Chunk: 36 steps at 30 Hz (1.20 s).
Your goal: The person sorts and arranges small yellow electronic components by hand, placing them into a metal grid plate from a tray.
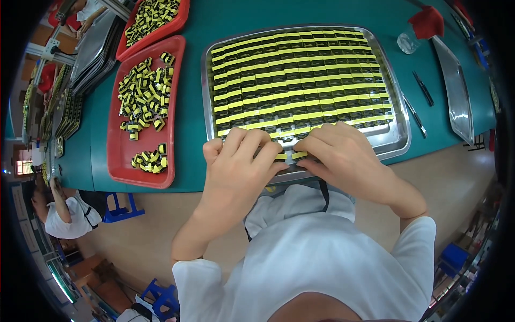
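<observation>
Pinching boxy pieces [299, 155], left hand [234, 166] and right hand [344, 157] curl over a metal tray [396, 140].

At centre left, a narrow lane of green tabletop [193, 112] is left between the shallow red plastic bin [120, 155] and the rounded silver metal tray [383, 137]. Passage is blocked at lower centre by the bare left hand [236, 166] and bare right hand [346, 158].

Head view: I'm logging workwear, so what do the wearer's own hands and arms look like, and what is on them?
The left hand and right hand are bare, with no gloves, rings or watch to be seen. The forearms are uncovered too; the left sleeve and right sleeve are short, loose and white. No cables or markings show on them.
</observation>
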Motion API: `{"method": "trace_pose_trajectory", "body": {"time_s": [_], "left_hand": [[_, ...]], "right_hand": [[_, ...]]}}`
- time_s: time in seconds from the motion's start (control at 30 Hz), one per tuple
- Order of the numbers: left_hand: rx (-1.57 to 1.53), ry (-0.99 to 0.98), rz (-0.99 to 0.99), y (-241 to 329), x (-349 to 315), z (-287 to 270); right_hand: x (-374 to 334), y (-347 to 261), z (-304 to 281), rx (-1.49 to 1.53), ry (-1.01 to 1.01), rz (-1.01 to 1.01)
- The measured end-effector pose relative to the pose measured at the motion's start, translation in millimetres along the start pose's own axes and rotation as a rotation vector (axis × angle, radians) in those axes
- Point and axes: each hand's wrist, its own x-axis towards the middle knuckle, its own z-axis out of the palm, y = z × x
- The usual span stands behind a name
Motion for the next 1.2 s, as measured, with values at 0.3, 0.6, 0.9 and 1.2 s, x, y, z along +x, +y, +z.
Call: {"method": "trace_pose_trajectory", "body": {"time_s": [0.3,0.6,0.9,1.2], "left_hand": [[0.001,-0.036,-0.008,0,-3,-3],[0.02,-0.057,0.004,-4,-4,-1],[-0.07,-0.047,-0.097,-14,-7,-24],[0.059,0.159,-0.53,-118,-89,-100]], "right_hand": [[4,-2,3,-0.008,0.006,-0.007],[3,-1,4,0.0,0.006,0.007],[11,-8,-17,0.01,-0.026,0.031],[108,-14,-21,-0.06,-0.07,-0.322]]}}
